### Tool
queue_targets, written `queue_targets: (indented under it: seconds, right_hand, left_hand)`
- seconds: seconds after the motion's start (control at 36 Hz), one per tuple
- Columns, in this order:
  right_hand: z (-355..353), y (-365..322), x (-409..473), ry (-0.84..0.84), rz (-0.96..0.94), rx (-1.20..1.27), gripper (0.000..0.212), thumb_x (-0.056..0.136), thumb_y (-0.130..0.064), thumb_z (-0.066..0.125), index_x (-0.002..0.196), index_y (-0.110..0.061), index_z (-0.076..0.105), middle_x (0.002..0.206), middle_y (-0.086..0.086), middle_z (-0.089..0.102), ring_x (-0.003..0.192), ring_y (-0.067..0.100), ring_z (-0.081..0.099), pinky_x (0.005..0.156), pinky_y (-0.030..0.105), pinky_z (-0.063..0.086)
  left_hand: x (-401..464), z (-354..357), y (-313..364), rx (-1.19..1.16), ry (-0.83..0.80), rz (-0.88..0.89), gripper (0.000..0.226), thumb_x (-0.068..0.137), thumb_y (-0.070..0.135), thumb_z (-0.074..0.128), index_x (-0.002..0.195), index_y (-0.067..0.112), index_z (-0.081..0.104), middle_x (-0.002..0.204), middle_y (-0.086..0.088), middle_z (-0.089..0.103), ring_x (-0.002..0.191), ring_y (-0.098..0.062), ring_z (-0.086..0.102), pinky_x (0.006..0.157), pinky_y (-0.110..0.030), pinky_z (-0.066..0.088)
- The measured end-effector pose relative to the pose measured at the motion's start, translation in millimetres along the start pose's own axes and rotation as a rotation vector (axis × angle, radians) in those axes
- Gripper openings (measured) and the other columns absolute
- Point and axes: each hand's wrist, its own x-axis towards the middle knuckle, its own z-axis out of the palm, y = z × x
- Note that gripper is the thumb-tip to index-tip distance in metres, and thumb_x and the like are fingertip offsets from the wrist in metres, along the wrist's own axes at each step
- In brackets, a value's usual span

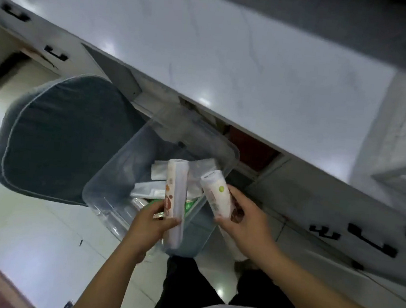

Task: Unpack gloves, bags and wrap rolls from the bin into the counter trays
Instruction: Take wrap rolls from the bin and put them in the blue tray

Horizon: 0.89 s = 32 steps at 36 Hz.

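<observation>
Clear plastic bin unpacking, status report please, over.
Left hand gripping one white wrap roll; right hand gripping another. Clear plastic bin holds more packets. White marble counter unobstructed.

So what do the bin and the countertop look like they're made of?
The bin looks like clear, glossy plastic: its contents and the floor show through its walls. The countertop looks like polished marble or a stone-look surface, pale with faint grey veins and bright light reflections; which one is unclear.

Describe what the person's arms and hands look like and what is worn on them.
Both forearms are bare up to the frame's edge: no sleeves, gloves, watch or bands show. The left hand and right hand are bare too; no rings are visible on the fingers, though the picture is slightly blurred.
</observation>
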Motion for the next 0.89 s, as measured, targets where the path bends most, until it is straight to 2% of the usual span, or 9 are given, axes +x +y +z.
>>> queue_targets:
  seconds: [0.06,0.14,0.25,0.36,0.42,0.47,0.56,0.69,0.89]
  right_hand:
    - [-43,-6,-23,0.002,-0.052,0.101,0.074,0.073,-0.028,0.084,0.128,-0.063,0.049,0.122,-0.030,0.063,0.112,-0.008,0.059,0.089,0.015,0.050]
    - [-106,-9,-54,0.017,-0.090,0.142,0.072,0.074,-0.022,0.085,0.132,-0.050,0.054,0.121,-0.026,0.065,0.111,-0.006,0.060,0.089,0.019,0.053]
    - [-182,-9,-100,0.118,-0.177,0.167,0.073,0.073,-0.020,0.085,0.122,-0.065,0.054,0.114,-0.028,0.067,0.103,-0.004,0.063,0.078,0.010,0.052]
    - [-237,-2,-143,0.248,-0.186,0.203,0.066,0.066,-0.039,0.082,0.118,-0.069,0.053,0.113,-0.026,0.068,0.102,-0.001,0.064,0.077,0.018,0.056]
    - [-260,4,-162,0.308,-0.185,0.236,0.069,0.064,-0.043,0.080,0.125,-0.060,0.053,0.111,-0.022,0.069,0.101,0.001,0.065,0.077,0.021,0.058]
    - [-279,9,-178,0.370,-0.187,0.258,0.070,0.064,-0.041,0.079,0.129,-0.052,0.054,0.108,-0.022,0.069,0.101,0.001,0.065,0.075,0.015,0.056]
    - [-301,17,-199,0.473,-0.180,0.279,0.070,0.064,-0.040,0.079,0.127,-0.055,0.051,0.109,-0.023,0.068,0.101,-0.002,0.064,0.073,0.010,0.053]
    - [-334,35,-221,0.620,-0.158,0.295,0.078,0.068,-0.035,0.080,0.140,-0.038,0.050,0.113,-0.014,0.068,0.101,-0.002,0.065,0.075,0.016,0.056]
    - [-379,52,-236,0.820,-0.143,0.269,0.075,0.071,-0.018,0.085,0.129,-0.053,0.052,0.106,-0.015,0.069,0.096,-0.004,0.066,0.072,0.007,0.050]
  left_hand:
    - [-34,30,15,-0.088,0.005,0.046,0.035,0.080,0.011,0.079,0.108,0.030,0.071,0.106,0.006,0.075,0.103,-0.021,0.070,0.087,-0.042,0.059]
    - [-74,76,39,-0.148,0.003,0.118,0.034,0.080,0.014,0.080,0.108,0.032,0.071,0.108,0.006,0.075,0.105,-0.018,0.069,0.091,-0.041,0.058]
    - [-110,132,79,-0.188,-0.063,0.248,0.044,0.069,0.028,0.087,0.110,0.036,0.072,0.111,0.009,0.074,0.104,-0.010,0.070,0.088,-0.032,0.058]
    - [-135,174,120,-0.143,-0.199,0.373,0.057,0.063,0.037,0.089,0.117,0.038,0.069,0.119,0.005,0.072,0.112,-0.015,0.068,0.096,-0.043,0.052]
    - [-143,194,139,-0.106,-0.225,0.416,0.061,0.060,0.039,0.091,0.116,0.040,0.069,0.120,0.006,0.072,0.111,-0.014,0.068,0.097,-0.044,0.052]
    - [-150,214,155,-0.059,-0.260,0.456,0.060,0.059,0.037,0.091,0.115,0.040,0.069,0.118,0.006,0.073,0.109,-0.014,0.069,0.097,-0.044,0.053]
    - [-160,243,172,0.010,-0.341,0.496,0.058,0.060,0.035,0.088,0.116,0.038,0.070,0.116,0.004,0.074,0.108,-0.015,0.070,0.094,-0.040,0.056]
    - [-168,287,192,0.086,-0.438,0.541,0.067,0.061,0.030,0.092,0.124,0.028,0.068,0.116,0.000,0.074,0.108,-0.019,0.070,0.089,-0.034,0.059]
    - [-173,336,215,0.144,-0.512,0.585,0.064,0.061,0.033,0.085,0.122,0.031,0.067,0.116,0.012,0.073,0.101,-0.013,0.072,0.085,-0.037,0.059]
